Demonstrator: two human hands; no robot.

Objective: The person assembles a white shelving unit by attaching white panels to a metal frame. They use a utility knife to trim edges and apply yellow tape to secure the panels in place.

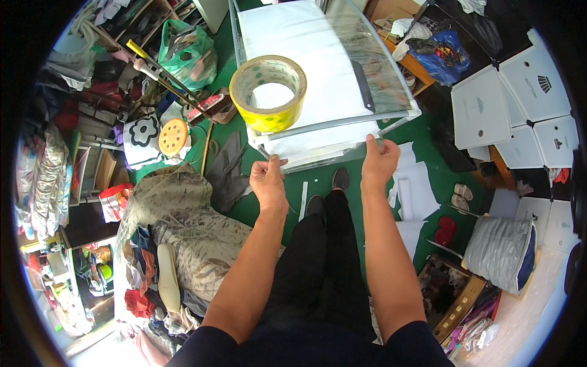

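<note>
A grey-framed stand (342, 122) with a clear plastic top is in front of me, white paper (293, 30) spread across it. Along its near edge hangs a strip of clear plastic sheet (330, 157). My left hand (269, 186) pinches that sheet at its left end, thumb up. At the right end, just below the frame's corner, my right hand (379, 162) is closed on the same sheet. A large yellow roll of tape (269, 119) rests on top at the near left. To its right lies a dark flat strip with a small hole (362, 85).
White paper pieces (419, 196) lie on the green floor (318, 232) to the right. A camouflage cloth (183, 202) and clothes fill the left. White storage cubes (483, 116) stand at the right, beyond a grey bag (498, 251). An orange round stool top (173, 137) is at left.
</note>
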